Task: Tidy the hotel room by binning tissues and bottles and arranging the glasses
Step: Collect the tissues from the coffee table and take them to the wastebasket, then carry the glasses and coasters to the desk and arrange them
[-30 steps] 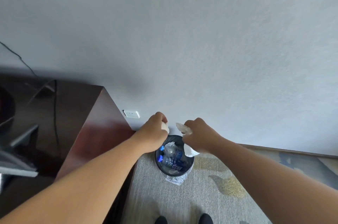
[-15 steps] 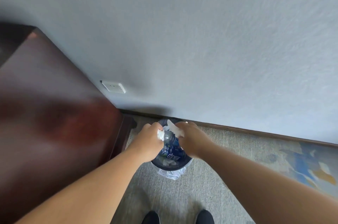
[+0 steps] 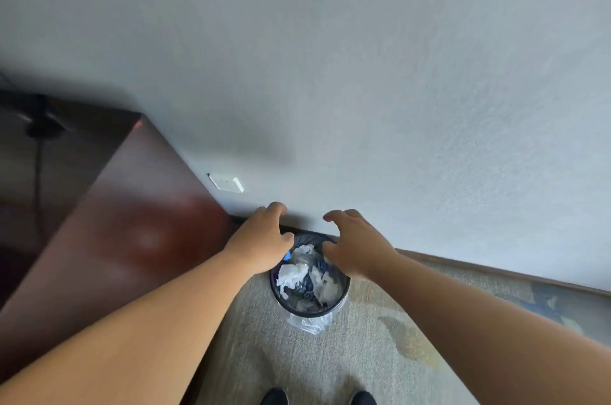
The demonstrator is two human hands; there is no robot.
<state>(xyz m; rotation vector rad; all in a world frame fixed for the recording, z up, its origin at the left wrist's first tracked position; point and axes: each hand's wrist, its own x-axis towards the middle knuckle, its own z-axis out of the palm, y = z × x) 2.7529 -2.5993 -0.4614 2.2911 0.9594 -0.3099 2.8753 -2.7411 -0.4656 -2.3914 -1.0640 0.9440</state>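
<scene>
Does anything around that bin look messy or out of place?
Only the clear liner bag: it bunches out loose at the near side of the bin. The tissues lie inside; none on the carpet.

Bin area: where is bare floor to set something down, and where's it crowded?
Bare carpet lies between bin and shoes, and right of the bin along the wall. Crowded: tissues and bottles fill the bin, left hand and right hand hover above it, cabinet close beside it.
</scene>
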